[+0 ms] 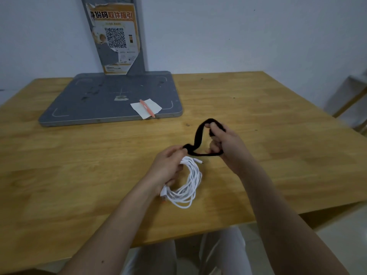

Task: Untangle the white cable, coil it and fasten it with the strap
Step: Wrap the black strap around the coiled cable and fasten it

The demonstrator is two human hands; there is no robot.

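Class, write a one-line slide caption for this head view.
Left hand holds coiled white cable while right hand loops black strap around it.

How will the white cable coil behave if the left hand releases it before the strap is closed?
The white cable coil would probably spring loose: its loops already spread unevenly. It looks light and floppy, sagging below the left hand. The black strap seems soft.

Both bare forearms reached forward over the wooden table, converging toward the middle. The left hand (167,169) sat lower, knuckles up, fingers curled around the coiled white cable (187,187), thumb and forefinger pinching one end of the fuzzy black strap (199,138). The right hand (224,143) was raised, fingers curled on the strap's loop.
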